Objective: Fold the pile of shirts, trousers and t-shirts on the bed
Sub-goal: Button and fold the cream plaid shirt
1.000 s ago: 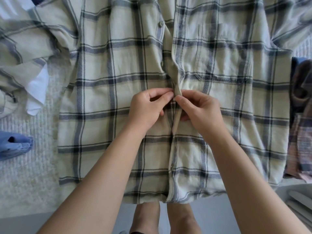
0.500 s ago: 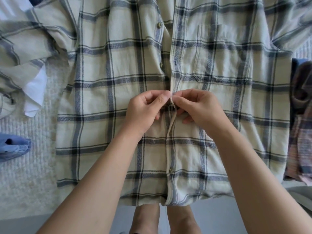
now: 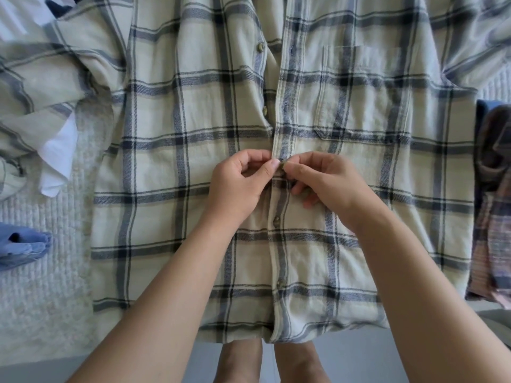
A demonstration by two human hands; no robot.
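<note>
The white textured bed (image 3: 49, 286) bears a plaid shirt (image 3: 171, 167), blue garment (image 3: 22, 247), and dark clothes (image 3: 492, 189).

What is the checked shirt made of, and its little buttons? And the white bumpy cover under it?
The checked shirt looks like soft woven flannel, probably cotton: matte, with slanting weave lines showing in the dark stripes. Its buttons look hard and brownish, maybe plastic or horn; too small to tell. The bed cover looks like a ribbed, nubbly white fabric, going by its fine raised rows.

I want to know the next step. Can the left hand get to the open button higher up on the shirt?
Probably yes. The left hand now pinches the shirt front at a lower button, and the open button lies uncovered just above it, with nothing between.
</note>
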